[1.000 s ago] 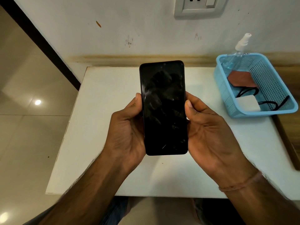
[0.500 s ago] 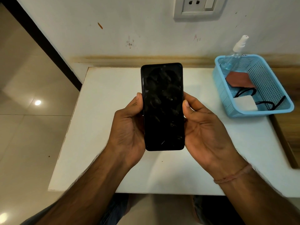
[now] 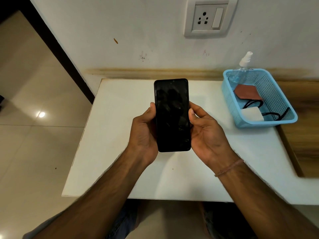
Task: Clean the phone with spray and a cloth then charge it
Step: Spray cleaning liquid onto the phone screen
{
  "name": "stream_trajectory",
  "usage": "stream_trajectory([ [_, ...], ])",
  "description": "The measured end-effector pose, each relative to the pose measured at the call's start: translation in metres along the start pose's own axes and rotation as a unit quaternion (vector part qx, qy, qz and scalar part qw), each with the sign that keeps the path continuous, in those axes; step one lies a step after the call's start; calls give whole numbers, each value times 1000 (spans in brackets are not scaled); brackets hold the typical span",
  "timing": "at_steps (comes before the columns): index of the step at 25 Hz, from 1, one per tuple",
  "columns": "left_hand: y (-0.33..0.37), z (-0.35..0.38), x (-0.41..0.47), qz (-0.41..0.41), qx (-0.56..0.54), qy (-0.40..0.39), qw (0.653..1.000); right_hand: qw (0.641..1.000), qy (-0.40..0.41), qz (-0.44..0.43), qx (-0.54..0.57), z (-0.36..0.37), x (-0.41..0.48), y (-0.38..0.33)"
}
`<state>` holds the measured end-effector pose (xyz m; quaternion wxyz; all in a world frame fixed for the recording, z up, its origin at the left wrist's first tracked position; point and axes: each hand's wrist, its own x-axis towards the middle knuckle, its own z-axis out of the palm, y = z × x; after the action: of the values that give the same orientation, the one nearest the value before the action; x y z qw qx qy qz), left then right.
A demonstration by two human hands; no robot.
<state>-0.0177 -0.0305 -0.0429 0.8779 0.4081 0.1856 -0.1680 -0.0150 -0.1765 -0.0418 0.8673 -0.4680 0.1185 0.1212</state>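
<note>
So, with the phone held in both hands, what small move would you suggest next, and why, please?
Probably free the right hand and reach to the blue basket for the spray bottle: the phone screen looks smudged, and the left hand can hold it alone.

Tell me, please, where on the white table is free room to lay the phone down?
The table is bare left of the left hand, out to its left edge, and beyond the phone up to the wall. A narrower bare strip lies between the right hand and the basket. The basket itself is crowded with bottle, cloth and charger.
</note>
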Motion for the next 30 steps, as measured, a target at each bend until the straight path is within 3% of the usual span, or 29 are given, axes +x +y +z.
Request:
stream_trajectory([
  [6, -1, -1, 2, 4, -10, -11, 1000, 999, -11, -10, -33, -1, 0, -2],
  [8, 1, -3, 3, -9, -32, -15, 999, 994, -5, -61, -88, -8, 7, -15],
  [10, 2, -4, 4, -24, -47, -18, 998, 971, 86, -163, -155, -24, 24, -43],
  [11, 2, -3, 4, -28, -50, -21, 998, 933, 172, -226, -222, -35, 37, -61],
  [13, 4, -3, 1, -29, -57, -30, 998, 805, 320, -307, -393, -58, 64, -96],
  [14, 5, -3, 0, -26, -61, -28, 997, 756, 350, -303, -462, -69, 78, -110],
  [16, 7, -2, -1, -25, -64, -20, 997, 719, 345, -228, -560, -87, 102, -126],
  [18, 10, -2, -1, -27, -67, -15, 997, 720, 306, -175, -598, -98, 120, -128],
  [20, 12, -3, -1, -29, -71, -8, 997, 748, 268, -168, -583, -103, 129, -123],
  [22, 13, -3, -2, -28, -70, -4, 997, 753, 254, -177, -580, -108, 133, -117],
  [26, 14, -2, -4, -25, -74, 4, 997, 714, 274, -258, -591, -104, 122, -131],
  [29, 15, -2, -4, -21, -68, 3, 997, 673, 238, -355, -604, -90, 100, -142],
  [30, 15, -2, -3, -20, -65, 3, 998, 691, 204, -365, -590, -82, 91, -138],
])
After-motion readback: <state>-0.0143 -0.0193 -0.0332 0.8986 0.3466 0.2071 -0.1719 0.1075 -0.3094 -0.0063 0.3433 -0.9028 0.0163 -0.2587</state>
